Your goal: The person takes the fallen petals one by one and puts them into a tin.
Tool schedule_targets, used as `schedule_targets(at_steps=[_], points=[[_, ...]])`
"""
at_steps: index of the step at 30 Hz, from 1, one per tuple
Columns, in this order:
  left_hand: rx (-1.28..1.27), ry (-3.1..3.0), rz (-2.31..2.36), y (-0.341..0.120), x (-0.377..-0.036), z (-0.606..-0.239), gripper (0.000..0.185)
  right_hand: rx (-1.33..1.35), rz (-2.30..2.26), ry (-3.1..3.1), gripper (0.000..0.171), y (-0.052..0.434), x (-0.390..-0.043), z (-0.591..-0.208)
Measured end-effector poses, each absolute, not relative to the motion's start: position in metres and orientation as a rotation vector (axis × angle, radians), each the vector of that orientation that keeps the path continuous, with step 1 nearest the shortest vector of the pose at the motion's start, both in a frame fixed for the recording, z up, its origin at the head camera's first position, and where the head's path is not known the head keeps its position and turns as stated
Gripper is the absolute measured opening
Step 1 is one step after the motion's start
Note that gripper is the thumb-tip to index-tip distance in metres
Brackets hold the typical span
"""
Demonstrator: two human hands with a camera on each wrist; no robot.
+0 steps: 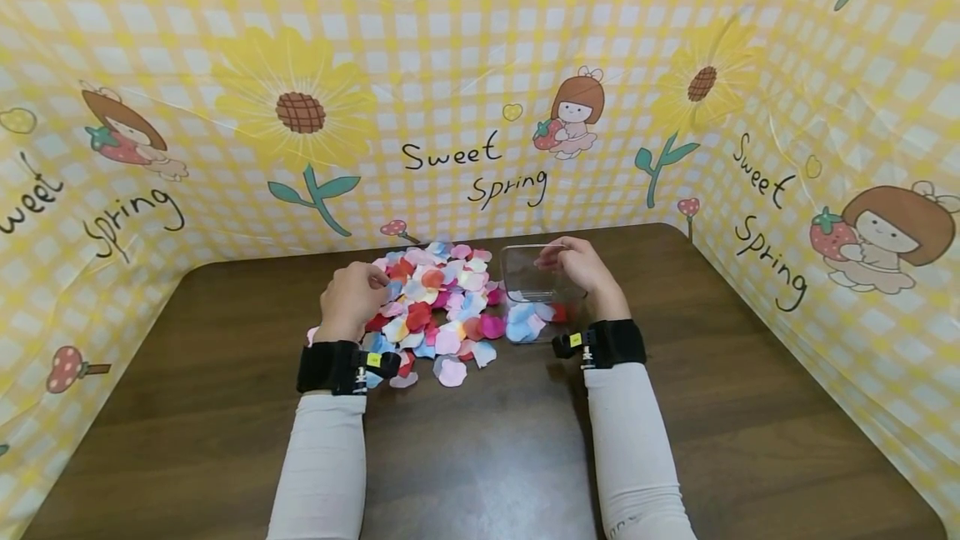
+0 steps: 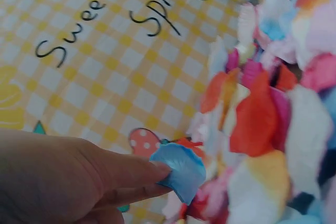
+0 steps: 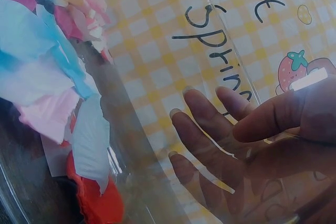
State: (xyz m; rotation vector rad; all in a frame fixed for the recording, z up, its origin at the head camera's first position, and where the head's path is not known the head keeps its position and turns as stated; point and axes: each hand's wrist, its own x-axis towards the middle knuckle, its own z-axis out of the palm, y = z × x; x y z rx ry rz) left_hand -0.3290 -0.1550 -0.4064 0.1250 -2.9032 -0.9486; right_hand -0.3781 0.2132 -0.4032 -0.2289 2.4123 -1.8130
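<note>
At table centre, a blue petal (image 2: 181,170) is pinched by the left hand (image 1: 351,300) from the petal pile (image 1: 438,302) — transfer step judged underway — while the clear container (image 1: 534,290) is gripped by the right hand (image 1: 583,267); carrying across is called for next.

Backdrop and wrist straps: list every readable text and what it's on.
"Sweet Spring": printed in black script on the yellow checked backdrop, centre panel.
"Sweet Spring": same print on the right panel.
"weet Spring": left panel, first letter cut off by the frame edge.
"Sweet Spring": again in the left wrist view.
"Spring": seen through the clear container in the right wrist view.
Yellow tags on the wrist straps: too small to read.
</note>
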Motion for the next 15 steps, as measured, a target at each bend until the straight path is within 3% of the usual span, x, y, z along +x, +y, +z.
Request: schedule_targets(at_steps=[8,15], points=[[-0.057,-2.813,-1.123,-0.155,-0.326,-0.389,0.023,-0.220,-1.791,2.431,0.040,0.214,-0.378,-0.404],[-0.412,-2.683,-1.135,-0.129,-0.319,-0.367,0.019,-0.217,-1.787,2.448,0.039,0.213,-0.378,-0.403]])
